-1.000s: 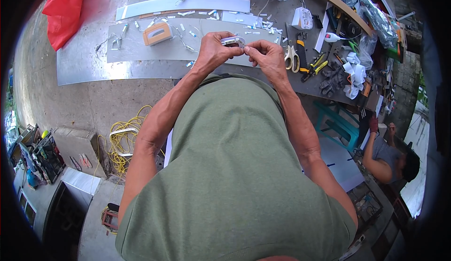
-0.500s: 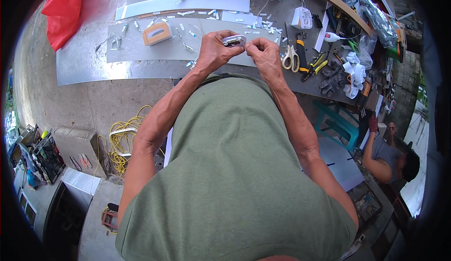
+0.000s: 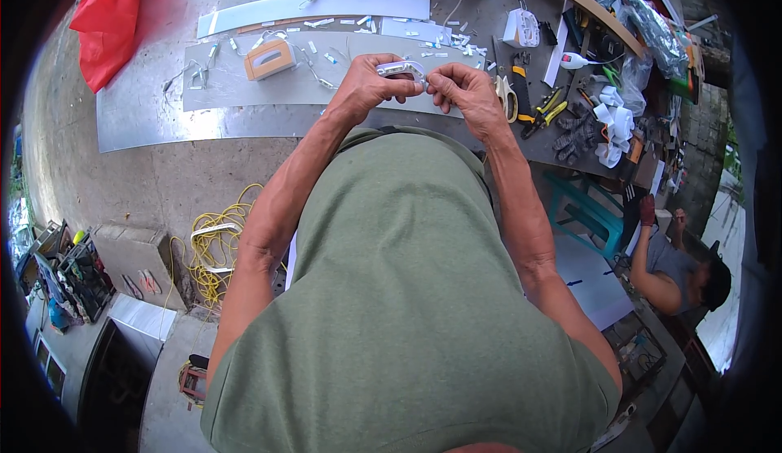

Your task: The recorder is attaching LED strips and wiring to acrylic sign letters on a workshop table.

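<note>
A small white curved hollow piece (image 3: 401,68), with what look like small light modules inside, is gripped in my left hand (image 3: 364,86) above the near part of the table. At its right end the fingertips of my right hand (image 3: 464,94) are pinched together. Whatever lies between those fingertips is too small to make out. Left of my hands stands a white hollow piece with a tan face (image 3: 270,59). Small white light modules (image 3: 328,84) on thin wires lie around it on a grey sheet (image 3: 220,82). Scissors (image 3: 507,99) rest beside my right wrist, partly covered.
Pliers with yellow handles (image 3: 552,116), a dark glove (image 3: 573,141) and white strips (image 3: 612,127) crowd the table's right side. A red bag (image 3: 108,25) lies far left. Below are a teal stool (image 3: 585,215), a yellow cable (image 3: 213,245) and another person (image 3: 672,278) at the right.
The white piece has tilted and shows more of its curved side. My right hand has turned and shifted slightly right, now covering part of the scissors.
</note>
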The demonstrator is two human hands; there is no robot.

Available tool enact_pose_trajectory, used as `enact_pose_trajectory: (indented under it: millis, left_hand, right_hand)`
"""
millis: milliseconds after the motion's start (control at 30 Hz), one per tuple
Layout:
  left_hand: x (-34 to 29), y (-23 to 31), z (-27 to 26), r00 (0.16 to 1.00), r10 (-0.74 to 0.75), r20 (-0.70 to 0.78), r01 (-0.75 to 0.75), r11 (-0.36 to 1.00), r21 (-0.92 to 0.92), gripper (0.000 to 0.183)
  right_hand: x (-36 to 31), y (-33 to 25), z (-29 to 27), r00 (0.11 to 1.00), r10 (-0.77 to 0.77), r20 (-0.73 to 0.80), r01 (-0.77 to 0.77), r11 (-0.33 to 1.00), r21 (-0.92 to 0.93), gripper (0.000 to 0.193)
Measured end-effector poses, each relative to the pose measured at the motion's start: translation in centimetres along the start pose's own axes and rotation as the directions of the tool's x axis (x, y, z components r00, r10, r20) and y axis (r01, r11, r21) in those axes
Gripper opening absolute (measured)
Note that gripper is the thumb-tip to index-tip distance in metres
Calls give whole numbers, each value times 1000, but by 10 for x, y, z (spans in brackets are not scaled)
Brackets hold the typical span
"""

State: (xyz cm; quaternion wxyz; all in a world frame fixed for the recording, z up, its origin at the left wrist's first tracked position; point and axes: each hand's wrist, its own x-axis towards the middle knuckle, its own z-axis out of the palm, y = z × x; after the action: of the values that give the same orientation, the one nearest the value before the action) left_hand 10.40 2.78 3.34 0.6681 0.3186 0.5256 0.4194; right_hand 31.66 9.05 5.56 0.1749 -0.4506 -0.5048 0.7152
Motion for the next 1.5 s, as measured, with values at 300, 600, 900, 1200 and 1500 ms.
enact_pose_trajectory:
  millis: [300,600,900,1200,1500]
  left_hand:
    - [1,-1,1,1000,-13,12,13,999,41,30]
    - [4,-1,1,999,-12,52,7,994,106,34]
    - [14,-3,-10,957,-122,262,84,985,152,66]
    - [18,13,-36,972,234,-8,-214,901,378,49]
    - [-53,16,-104,552,624,-553,-55,689,722,56]
  right_hand:
    - [-1,-4,6,999,39,-5,-40,995,-94,24]
    - [0,8,2,999,49,-7,-50,997,-54,19]
    - [-1,3,-7,994,82,71,-93,979,179,30]
    - [12,10,-2,997,73,38,-74,996,42,26]
    - [23,33,-20,984,50,-173,1,960,279,20]
